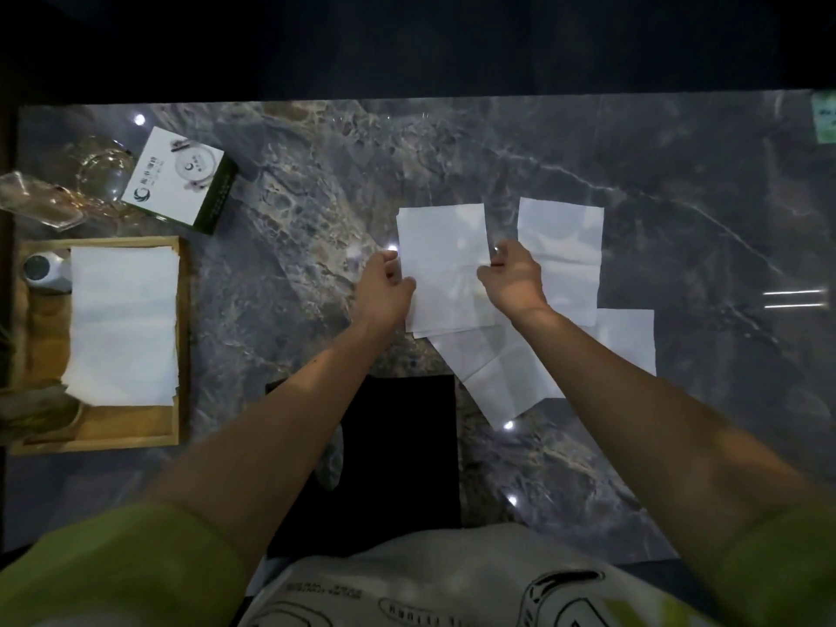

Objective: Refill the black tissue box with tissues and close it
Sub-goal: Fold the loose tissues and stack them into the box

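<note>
The black tissue box (pixel 398 450) lies flat on the marble table near my body, partly under my left forearm. Beyond it, a white tissue (pixel 445 264) is spread on the table. My left hand (pixel 384 287) pinches its left edge and my right hand (pixel 513 278) pinches its right edge. Another tissue (pixel 567 246) lies to the right, and more tissues (pixel 506 373) overlap below, under my right forearm. A stack of white tissues (pixel 122 328) rests in a wooden tray (pixel 181 337) at the left.
A white and green carton (pixel 181 178) lies at the back left beside clear glassware (pixel 97 174). A small white device (pixel 45 271) sits in the tray's far corner. The dark marble table (pixel 678 174) ends at a dark back edge; a green label (pixel 823 119) shows far right.
</note>
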A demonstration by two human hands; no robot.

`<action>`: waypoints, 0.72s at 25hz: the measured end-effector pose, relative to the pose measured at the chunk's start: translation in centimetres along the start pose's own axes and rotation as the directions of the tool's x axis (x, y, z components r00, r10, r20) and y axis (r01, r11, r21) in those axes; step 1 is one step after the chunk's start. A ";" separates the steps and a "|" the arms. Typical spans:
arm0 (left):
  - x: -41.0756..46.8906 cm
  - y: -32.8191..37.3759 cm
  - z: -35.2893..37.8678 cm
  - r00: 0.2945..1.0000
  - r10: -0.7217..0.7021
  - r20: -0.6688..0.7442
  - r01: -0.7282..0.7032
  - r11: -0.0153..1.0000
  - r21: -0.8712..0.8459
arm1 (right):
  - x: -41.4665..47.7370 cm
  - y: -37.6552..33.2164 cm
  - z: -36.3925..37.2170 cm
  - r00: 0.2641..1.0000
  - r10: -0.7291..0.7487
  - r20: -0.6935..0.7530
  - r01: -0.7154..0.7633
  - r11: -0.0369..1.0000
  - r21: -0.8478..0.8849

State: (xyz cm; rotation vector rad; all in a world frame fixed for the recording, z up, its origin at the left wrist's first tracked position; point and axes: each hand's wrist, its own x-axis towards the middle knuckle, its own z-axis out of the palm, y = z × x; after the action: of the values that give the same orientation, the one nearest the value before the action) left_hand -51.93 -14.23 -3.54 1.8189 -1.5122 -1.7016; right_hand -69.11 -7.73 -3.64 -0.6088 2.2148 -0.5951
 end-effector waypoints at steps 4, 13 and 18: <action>1.0 0.1 0.5 0.999 -0.032 -0.024 0.031 0.999 -0.036 | 1.1 -0.3 0.6 0.995 0.102 -0.019 -0.100 0.991 0.092; 2.4 -0.2 0.3 0.989 -0.120 -0.084 0.100 0.972 -0.214 | 1.4 -0.4 0.5 0.987 0.145 -0.076 -0.112 0.936 0.333; 2.3 0.3 0.1 0.987 -0.152 -0.043 0.129 0.931 -0.340 | 0.4 -0.5 -0.6 0.999 0.047 -0.013 -0.031 0.823 0.568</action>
State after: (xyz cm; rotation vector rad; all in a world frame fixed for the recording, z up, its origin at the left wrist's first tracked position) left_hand -52.67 -16.07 -4.72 1.8130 -1.0072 -1.8087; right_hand -69.67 -8.29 -3.23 -0.2375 1.9203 -1.1879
